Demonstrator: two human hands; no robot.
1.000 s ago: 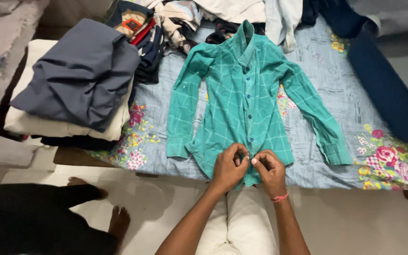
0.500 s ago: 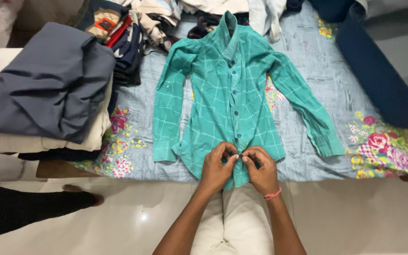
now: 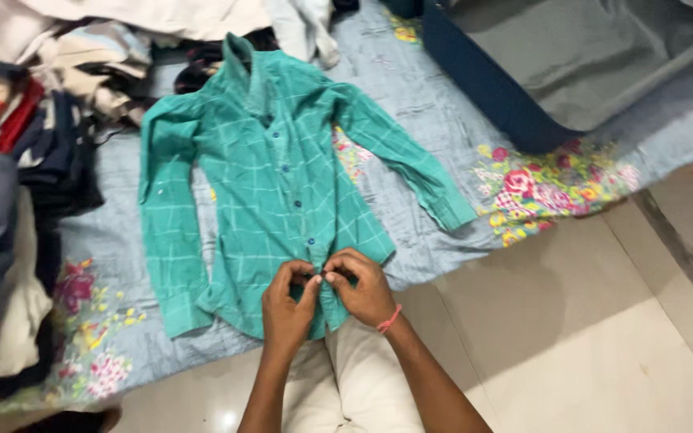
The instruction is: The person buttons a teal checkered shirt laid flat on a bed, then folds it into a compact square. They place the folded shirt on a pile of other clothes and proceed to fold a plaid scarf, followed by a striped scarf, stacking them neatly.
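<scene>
Buttoning step, I'd judge: left hand (image 3: pixel 286 309) and right hand (image 3: pixel 360 286) both pinch the placket at the near hem of the green checked shirt (image 3: pixel 270 188), fingertips meeting at the lowest button. Shirt lies face up, sleeves spread, on the floral bedsheet (image 3: pixel 515 180), hem at the near edge. Closing it calls for holding the hole taut and pushing the button through. Count: one shirt, three dark buttons visible above the hands, two sleeves. One open blue suitcase (image 3: pixel 571 64) far right; folded clothes stack (image 3: pixel 2 265) left.

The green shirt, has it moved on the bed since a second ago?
No. The green shirt lies the same on the floral sheet: its cuff still sits near the flower patch, its collar by the clothes pile. Only the camera turned.
</scene>
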